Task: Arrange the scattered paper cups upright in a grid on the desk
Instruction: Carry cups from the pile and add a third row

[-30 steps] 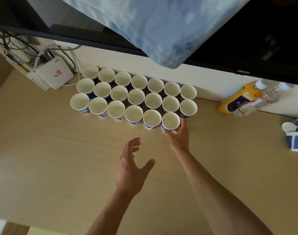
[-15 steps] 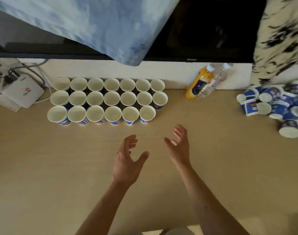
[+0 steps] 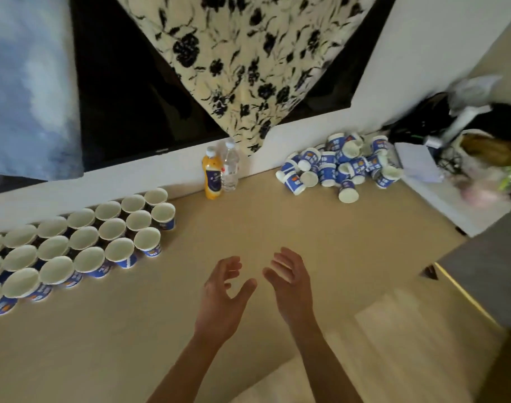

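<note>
Between cup grid and scattered pile, 2 upright bottles

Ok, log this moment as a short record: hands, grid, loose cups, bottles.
left hand: open, empty, above the desk
right hand: open, empty, beside the left
grid: upright cups in three rows, desk's left side, running out of frame
loose cups: heap at far right, many tipped over
drinks: orange bottle and clear bottle, upright, between grid and heap
</note>
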Tool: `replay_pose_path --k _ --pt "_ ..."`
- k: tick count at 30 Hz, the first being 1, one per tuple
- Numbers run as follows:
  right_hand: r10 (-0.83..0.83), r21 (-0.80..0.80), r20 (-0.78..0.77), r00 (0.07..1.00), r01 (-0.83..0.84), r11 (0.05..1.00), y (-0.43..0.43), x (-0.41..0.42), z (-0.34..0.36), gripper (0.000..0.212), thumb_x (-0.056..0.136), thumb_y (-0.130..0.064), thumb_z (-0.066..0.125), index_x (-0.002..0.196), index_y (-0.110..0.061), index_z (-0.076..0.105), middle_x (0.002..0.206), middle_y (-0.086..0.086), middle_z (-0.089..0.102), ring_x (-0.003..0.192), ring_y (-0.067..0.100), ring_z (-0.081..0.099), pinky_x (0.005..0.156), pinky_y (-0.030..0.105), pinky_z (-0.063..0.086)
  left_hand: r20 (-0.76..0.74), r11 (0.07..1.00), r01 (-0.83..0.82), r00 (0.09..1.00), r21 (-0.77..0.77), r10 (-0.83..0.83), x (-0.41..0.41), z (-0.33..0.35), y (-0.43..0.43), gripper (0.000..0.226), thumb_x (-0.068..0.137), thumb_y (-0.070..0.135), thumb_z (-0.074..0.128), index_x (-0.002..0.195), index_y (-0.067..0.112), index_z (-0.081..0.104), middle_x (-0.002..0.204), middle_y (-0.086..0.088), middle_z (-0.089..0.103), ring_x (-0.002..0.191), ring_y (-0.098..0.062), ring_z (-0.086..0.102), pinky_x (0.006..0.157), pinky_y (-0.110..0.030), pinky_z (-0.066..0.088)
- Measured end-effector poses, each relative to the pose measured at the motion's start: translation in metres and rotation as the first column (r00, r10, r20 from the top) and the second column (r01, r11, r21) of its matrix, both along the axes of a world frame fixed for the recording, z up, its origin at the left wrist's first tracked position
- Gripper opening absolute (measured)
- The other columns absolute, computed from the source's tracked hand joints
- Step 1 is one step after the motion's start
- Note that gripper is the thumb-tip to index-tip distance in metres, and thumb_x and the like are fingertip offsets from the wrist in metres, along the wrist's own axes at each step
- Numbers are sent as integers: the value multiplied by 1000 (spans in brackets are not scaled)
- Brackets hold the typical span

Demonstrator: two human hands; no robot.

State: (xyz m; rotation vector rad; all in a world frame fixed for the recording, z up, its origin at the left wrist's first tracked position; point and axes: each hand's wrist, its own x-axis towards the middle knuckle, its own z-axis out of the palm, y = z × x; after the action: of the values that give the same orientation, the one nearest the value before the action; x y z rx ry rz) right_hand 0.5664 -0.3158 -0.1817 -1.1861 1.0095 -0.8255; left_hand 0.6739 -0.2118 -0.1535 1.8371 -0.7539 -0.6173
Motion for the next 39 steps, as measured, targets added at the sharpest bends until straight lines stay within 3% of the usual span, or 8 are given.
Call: replay_pose_path --k 6,12,16,22,27,33,39 --pt "-33 -5 71 997 33 999 -55 -111 25 44 84 2 76 118 -19 60 119 7 66 109 21 67 79 20 55 -16 998 28 999 -59 -29 -102 14 -53 41 86 27 77 122 28 58 115 17 67 102 4 64 89 -27 55" --pt "-105 -8 75 992 106 994 -98 -205 40 39 86 -1 76 116 -20 62 118 3 66 107 19 67 82 23 53 -55 997 36 998 -70 -40 -177 23 -96 36 86 24 78 114 37 58 113 17 69 102 0 66 90 -32 56" --pt "-119 -12 66 991 120 993 -115 -238 39 37 87 -7 76 117 -22 62 118 0 67 107 15 67 82 23 54 -49 995 66 996 -68 -70 -200 31 -123 35 87 23 77 116 32 60 113 17 69 100 3 66 88 -29 56" --pt "-72 -36 -20 997 72 997 -158 -253 31 38 87 -11 77 119 -25 62 118 -6 68 99 -2 68 77 16 53 -62 992 83 994 -91 -89 -201 33 -181 34 86 22 77 116 29 62 112 14 70 99 1 66 84 -24 53" --pt "-39 -56 -112 993 33 998 -220 -256 25 37 87 -6 76 116 -24 63 116 -6 69 103 11 70 78 20 53 -100 991 95 989 -97 -105 -193 25 -249 33 87 23 77 116 29 62 112 15 70 100 -1 67 84 -26 53" --pt "-29 -83 -239 971 10 997 -297 -260 13 35 87 2 72 115 -17 64 113 -5 70 98 9 72 76 21 55 -131 993 91 986 -81 -101 -179 15 -310 33 87 23 76 116 28 62 111 15 70 99 -1 66 84 -25 53" --pt "122 -105 -344 931 -167 980 -361 -234 -4 43 83 16 65 115 -12 61 113 2 67 98 13 70 74 17 53 -165 998 51 985 -36 -57 -175 7 -346 32 87 25 76 116 29 61 112 17 69 100 -1 65 86 -25 54"
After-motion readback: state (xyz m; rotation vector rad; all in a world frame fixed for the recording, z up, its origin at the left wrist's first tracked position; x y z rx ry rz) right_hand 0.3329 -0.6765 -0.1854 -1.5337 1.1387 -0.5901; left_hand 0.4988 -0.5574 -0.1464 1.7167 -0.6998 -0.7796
